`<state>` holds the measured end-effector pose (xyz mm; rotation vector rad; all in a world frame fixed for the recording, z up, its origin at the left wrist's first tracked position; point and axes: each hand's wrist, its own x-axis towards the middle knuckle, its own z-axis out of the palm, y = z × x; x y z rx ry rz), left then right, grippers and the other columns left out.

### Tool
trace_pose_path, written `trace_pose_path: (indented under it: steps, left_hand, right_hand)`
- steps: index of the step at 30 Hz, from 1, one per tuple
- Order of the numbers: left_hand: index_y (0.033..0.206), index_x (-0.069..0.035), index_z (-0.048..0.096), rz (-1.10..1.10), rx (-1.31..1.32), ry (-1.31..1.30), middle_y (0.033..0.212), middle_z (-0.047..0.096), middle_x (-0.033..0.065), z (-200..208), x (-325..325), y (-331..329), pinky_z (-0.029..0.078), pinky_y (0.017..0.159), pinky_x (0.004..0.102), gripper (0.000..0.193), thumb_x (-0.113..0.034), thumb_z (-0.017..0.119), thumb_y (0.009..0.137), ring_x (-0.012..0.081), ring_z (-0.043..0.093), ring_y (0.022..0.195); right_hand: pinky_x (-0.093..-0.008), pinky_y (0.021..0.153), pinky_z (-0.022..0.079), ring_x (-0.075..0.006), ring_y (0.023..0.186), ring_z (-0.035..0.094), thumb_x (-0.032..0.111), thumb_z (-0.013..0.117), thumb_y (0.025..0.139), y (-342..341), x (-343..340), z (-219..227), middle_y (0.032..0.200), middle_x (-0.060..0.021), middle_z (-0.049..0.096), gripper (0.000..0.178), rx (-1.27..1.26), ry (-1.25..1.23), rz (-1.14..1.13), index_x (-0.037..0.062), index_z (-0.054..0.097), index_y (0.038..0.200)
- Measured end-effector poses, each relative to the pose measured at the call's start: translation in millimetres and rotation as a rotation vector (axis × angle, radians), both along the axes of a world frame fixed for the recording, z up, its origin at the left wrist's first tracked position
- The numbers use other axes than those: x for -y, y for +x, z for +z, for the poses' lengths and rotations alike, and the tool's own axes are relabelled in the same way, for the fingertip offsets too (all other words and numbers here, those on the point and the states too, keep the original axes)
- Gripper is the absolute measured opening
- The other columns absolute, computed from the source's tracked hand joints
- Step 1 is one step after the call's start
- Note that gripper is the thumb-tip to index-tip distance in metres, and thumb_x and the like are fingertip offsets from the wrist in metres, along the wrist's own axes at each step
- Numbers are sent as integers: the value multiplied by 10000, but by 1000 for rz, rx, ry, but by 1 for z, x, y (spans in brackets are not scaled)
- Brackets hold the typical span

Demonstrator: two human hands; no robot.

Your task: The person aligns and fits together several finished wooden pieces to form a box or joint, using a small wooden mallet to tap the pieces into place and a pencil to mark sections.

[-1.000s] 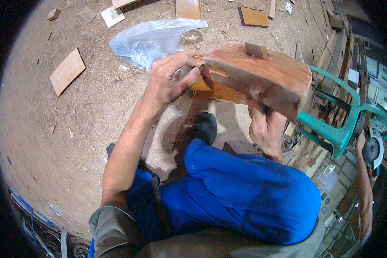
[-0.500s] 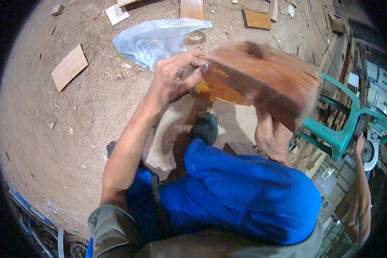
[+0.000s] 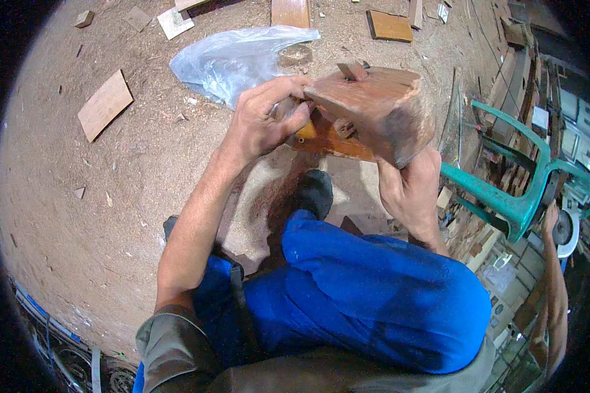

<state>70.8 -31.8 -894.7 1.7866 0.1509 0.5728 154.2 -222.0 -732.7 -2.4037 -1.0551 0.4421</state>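
A thick, worn wooden block (image 3: 373,88) is raised before me. A stubby wooden peg (image 3: 353,71) sticks out of its top, and another stub shows on its near side. My right hand (image 3: 411,187) grips the block's right end from below. My left hand (image 3: 271,118) is closed in a pinch by the block's left end; what lies between its fingertips is hidden. Beneath the block is a varnished orange-brown board (image 3: 334,143), partly covered by the block and my left hand. A small round fitting or hole shows on the board near my left fingers.
A clear plastic bag (image 3: 219,62) lies beyond my left hand on the dusty ground. Wood offcuts, including a pale board (image 3: 105,105) and a brown board (image 3: 389,26), are scattered around. A green plastic chair (image 3: 505,196) stands at right, near another person's arm (image 3: 552,281).
The blurred block has swung leftward and turned, and now its peg and end face show clearly. My right hand has risen slightly with it. My left hand has stayed nearly still.
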Motion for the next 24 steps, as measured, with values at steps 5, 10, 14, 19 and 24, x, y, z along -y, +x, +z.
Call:
trace_pose_path:
  steps: [5,10,14,19,24]
  left_hand:
    - [929,-42,665,-17,-12,-15,1133,739,139,7,0,4,591,865,378,138,-27,750,822,299,736,1007]
    - [928,-47,672,1,5,-15,1145,739,142,1,1,1,595,844,382,139,-24,751,817,291,736,1009]
    - [930,-44,686,14,0,-43,1148,739,140,2,4,1,595,838,377,136,-33,764,819,286,737,1017]
    - [956,-50,706,32,-7,-2,1137,743,135,4,6,1,594,849,376,158,-59,792,823,285,737,1022]
    - [963,-51,702,61,-24,21,1134,744,134,-2,3,-8,595,853,376,167,-61,792,823,288,737,1021]
  right_hand:
    - [-411,733,502,-327,818,651,-6,651,908,-2,9,-6,925,-171,676,86,64,134,-1,-20,661,992]
    - [-395,796,509,-303,880,658,-9,632,925,-6,13,-13,977,-168,680,165,-17,129,-111,-14,676,1084]
    - [-388,799,522,-287,889,671,-13,621,922,-10,24,-23,1023,-168,700,175,112,175,-78,-24,673,1088]
    - [-450,699,513,-430,792,657,11,614,891,-9,12,-9,891,-245,655,149,131,52,-7,-26,637,1034]
    - [-402,804,536,-365,893,697,-11,603,938,-9,4,-10,980,-201,702,224,-112,-132,-23,-4,654,1156]
